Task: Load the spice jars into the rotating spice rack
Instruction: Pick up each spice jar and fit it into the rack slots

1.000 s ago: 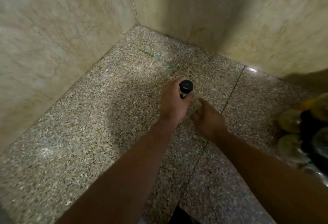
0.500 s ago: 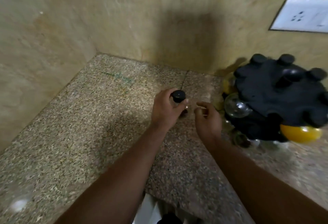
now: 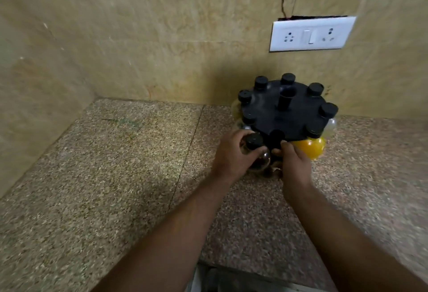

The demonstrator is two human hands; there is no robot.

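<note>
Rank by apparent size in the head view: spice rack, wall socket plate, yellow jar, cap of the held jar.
1. spice rack
2. wall socket plate
3. yellow jar, partly hidden
4. held jar's cap
Plate is farther away, real size unsure.

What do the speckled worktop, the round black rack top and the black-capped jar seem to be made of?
Speckled brown worktop: polished stone, likely granite; mottled grain, slab seam, faint sheen. Round black rack top: probably moulded plastic; even matt black. Black-capped clear jar in the left hand: see-through body with glints, glass or clear plastic, undecidable; cap looks plastic.
</note>
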